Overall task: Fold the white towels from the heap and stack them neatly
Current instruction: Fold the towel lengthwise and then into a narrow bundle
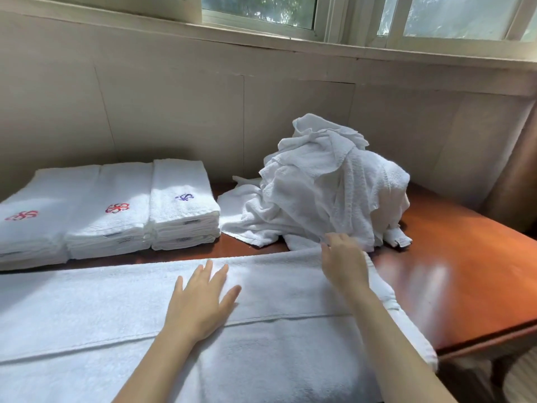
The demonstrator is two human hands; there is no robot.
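Flat towel [116,309] on table [450,271], nearest, cut off at L and bottom frame edges; long axis ran L–R. Heap [328,184] sat behind its R end. L hand [200,303] lay flat on towel, fingers spread wide; R hand [344,263] at far R corner, fingertips hidden, grip unclear.

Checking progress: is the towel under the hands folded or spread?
Towel lies spread across the table under the left hand; one lengthwise fold possible.
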